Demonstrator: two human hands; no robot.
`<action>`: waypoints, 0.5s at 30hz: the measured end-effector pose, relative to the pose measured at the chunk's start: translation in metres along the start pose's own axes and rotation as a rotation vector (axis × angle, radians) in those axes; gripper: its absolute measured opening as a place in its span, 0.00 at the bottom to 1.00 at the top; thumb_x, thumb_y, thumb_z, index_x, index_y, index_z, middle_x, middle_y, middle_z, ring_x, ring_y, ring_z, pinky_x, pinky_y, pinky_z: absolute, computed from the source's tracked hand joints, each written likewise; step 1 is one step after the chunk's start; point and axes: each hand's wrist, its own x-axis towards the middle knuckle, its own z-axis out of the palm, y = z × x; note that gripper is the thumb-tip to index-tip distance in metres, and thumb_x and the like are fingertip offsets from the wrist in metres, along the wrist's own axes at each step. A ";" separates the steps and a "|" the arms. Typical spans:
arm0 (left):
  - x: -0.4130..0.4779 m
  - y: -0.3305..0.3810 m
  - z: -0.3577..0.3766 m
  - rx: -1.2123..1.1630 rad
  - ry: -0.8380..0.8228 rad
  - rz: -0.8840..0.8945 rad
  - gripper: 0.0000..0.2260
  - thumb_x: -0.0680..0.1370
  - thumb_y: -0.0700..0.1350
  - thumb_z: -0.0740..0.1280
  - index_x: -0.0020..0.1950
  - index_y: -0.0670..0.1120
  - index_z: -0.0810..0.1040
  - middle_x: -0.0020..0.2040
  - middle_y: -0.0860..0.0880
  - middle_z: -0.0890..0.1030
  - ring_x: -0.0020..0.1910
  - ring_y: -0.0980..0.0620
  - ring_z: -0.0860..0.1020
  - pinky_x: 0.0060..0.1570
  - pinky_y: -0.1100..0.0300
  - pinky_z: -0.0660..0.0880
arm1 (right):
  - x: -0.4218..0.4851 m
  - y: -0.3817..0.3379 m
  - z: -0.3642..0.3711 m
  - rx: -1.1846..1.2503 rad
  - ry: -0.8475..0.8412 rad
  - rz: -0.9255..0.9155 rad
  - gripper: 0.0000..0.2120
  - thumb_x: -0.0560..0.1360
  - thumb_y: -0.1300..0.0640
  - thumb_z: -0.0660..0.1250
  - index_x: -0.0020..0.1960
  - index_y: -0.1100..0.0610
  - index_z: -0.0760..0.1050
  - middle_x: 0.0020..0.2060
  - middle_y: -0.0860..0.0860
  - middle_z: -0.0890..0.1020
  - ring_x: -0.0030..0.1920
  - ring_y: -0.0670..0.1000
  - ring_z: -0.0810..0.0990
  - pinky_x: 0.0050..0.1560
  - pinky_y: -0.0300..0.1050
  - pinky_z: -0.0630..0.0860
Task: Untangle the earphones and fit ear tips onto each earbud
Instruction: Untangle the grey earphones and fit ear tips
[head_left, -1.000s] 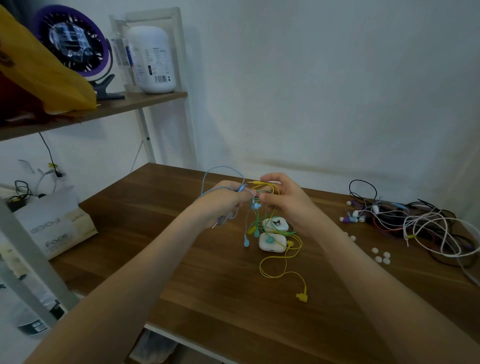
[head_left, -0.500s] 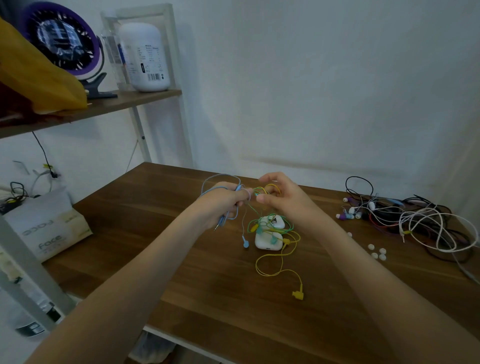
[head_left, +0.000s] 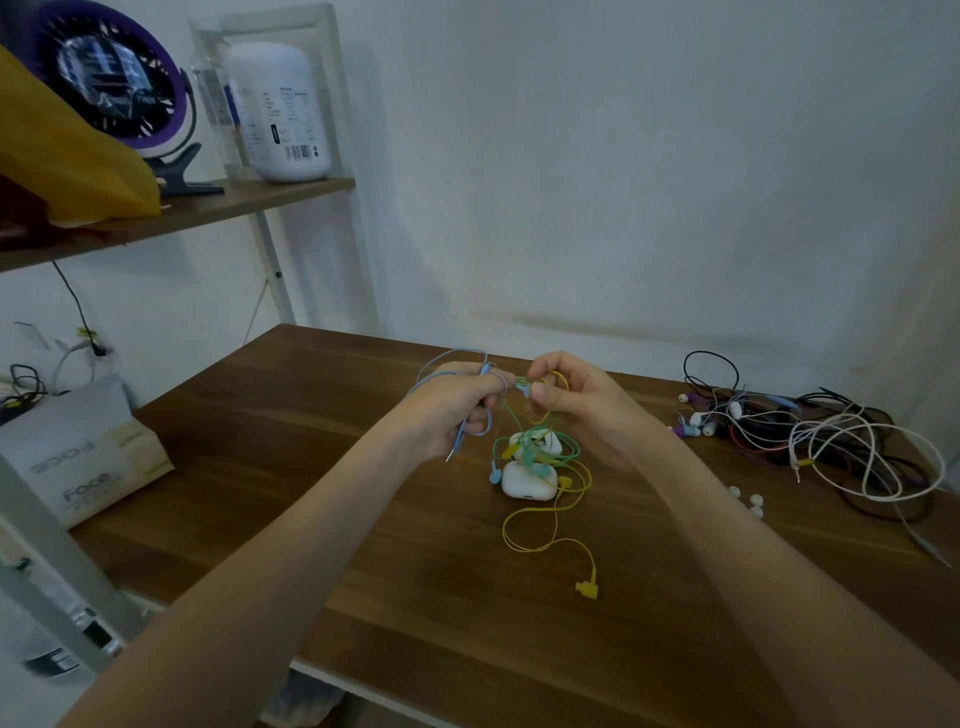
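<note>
Above the middle of the wooden table (head_left: 322, 488), my left hand (head_left: 457, 408) grips a looped blue earphone cable (head_left: 441, 364) whose plug hangs below the fist. My right hand (head_left: 576, 402) pinches a knot of yellow and green earphone cables (head_left: 550, 447) close to the left hand. The tangle hangs down onto two white earbud cases (head_left: 527, 483). A blue earbud (head_left: 494, 474) dangles beside them. The yellow cable (head_left: 530, 540) trails toward me on the table and ends in a yellow plug (head_left: 587, 590). Loose white ear tips (head_left: 750, 501) lie to the right.
A pile of tangled white, black and red earphones (head_left: 831, 441) fills the table's right rear. On the shelf (head_left: 208, 208) at upper left stand a purple fan, a yellow bag and a white bottle. A tissue pack (head_left: 78, 467) lies lower left.
Both hands have stayed close together above the cases, working the knot. The green cable has been drawn up between the hands and the tangle shifted slightly.
</note>
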 end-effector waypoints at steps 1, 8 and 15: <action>0.000 0.000 -0.001 0.000 0.010 0.005 0.10 0.79 0.37 0.62 0.39 0.43 0.77 0.27 0.51 0.67 0.20 0.58 0.60 0.20 0.67 0.57 | 0.001 0.002 -0.001 0.004 0.022 0.013 0.10 0.70 0.64 0.68 0.50 0.59 0.72 0.33 0.51 0.72 0.35 0.48 0.76 0.44 0.39 0.74; -0.004 0.000 -0.008 0.066 -0.014 0.037 0.08 0.79 0.37 0.64 0.42 0.43 0.79 0.26 0.52 0.68 0.21 0.58 0.61 0.21 0.66 0.58 | 0.002 0.002 0.002 -0.173 0.103 0.063 0.12 0.74 0.69 0.67 0.56 0.59 0.73 0.34 0.50 0.74 0.33 0.48 0.74 0.37 0.40 0.73; -0.006 0.001 -0.014 0.256 0.038 0.057 0.05 0.78 0.39 0.65 0.43 0.44 0.80 0.26 0.52 0.69 0.21 0.57 0.62 0.22 0.65 0.60 | 0.001 -0.002 0.007 -0.522 0.103 0.034 0.06 0.77 0.60 0.65 0.51 0.55 0.80 0.33 0.48 0.74 0.33 0.45 0.69 0.35 0.39 0.69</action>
